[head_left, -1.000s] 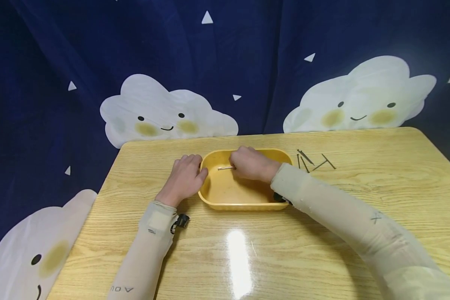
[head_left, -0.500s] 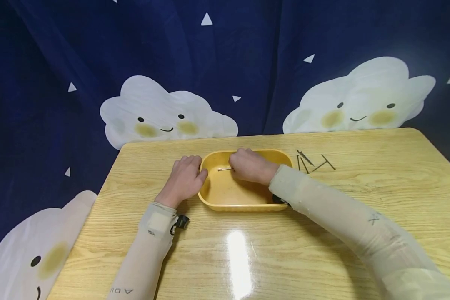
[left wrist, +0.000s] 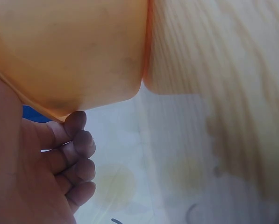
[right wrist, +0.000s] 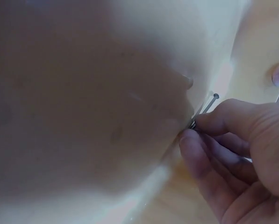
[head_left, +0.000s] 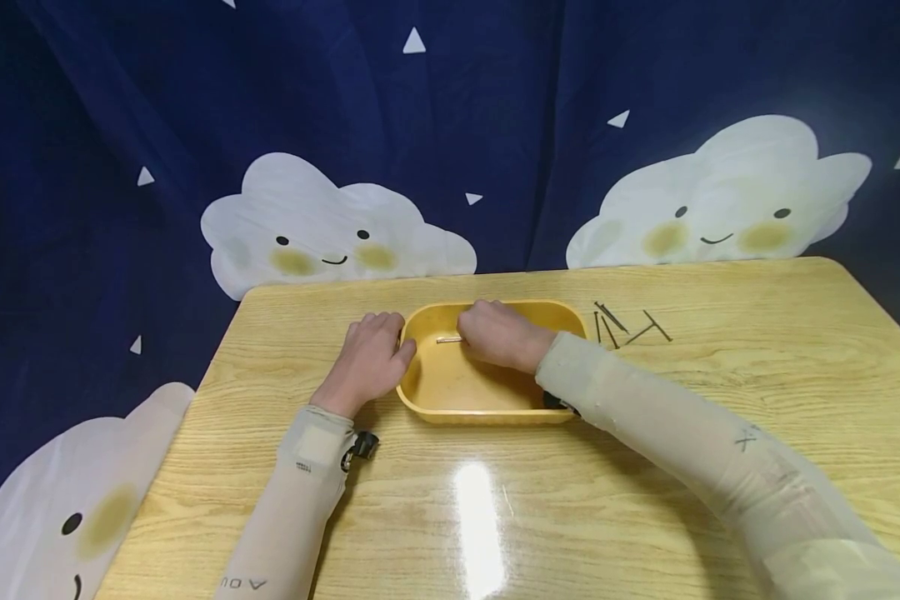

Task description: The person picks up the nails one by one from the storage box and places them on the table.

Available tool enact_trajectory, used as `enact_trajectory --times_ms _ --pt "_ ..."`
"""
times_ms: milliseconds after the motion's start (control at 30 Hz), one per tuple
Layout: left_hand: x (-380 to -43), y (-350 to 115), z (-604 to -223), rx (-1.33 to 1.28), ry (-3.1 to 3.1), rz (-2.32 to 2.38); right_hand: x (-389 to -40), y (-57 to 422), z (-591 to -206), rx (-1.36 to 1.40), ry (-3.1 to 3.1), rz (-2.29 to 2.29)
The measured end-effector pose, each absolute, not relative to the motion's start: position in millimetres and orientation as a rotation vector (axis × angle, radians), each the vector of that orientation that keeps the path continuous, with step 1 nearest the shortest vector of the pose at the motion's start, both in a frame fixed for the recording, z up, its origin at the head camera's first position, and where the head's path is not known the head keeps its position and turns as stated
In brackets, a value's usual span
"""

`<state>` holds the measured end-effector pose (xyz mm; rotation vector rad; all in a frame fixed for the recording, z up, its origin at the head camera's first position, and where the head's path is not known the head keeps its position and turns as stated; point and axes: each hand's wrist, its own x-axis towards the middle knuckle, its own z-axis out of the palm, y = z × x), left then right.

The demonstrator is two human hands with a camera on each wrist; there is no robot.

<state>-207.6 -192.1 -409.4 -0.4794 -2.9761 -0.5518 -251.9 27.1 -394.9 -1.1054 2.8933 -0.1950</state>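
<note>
A yellow plastic basin (head_left: pixel 487 415) stands near the far side of the table. My left hand (head_left: pixel 367 360) grips its left end, with the thumb over the rim and the fingers outside, close together in the left wrist view against the basin's wall (left wrist: pixel 74 51). My right hand (head_left: pixel 506 333) is inside the basin, near the far wall. Between thumb and index finger it pinches a thin metal nail (right wrist: pixel 209 104), whose head sticks out past the fingertips in the right wrist view. In the head view a nail end (head_left: pixel 447 340) points left from the hand. Whether it pinches more than one nail I cannot tell.
Several dark nails (head_left: pixel 606 327) lie on the wooden table (head_left: pixel 420 517) just right of the basin, some crossing or touching. A dark blue curtain (head_left: pixel 525 125) with white clouds hangs behind the table's far edge.
My right hand has shifted very slightly left and toward me inside the basin, still pinching the nail. The left hand keeps its grip on the rim, and the loose nails lie unchanged.
</note>
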Motion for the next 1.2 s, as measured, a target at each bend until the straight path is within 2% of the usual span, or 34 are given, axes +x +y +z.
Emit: enact_trajectory --times_ms 933,1200 --pt "-204.8 -190.0 -409.4 -0.486 -2.965 -0.564 -246.8 29.3 -394.4 -1.087 2.903 -0.079" --pt "-205.2 -191.3 -410.1 -0.488 -2.960 -0.564 -246.3 28.2 -394.0 -1.173 2.858 -0.053"
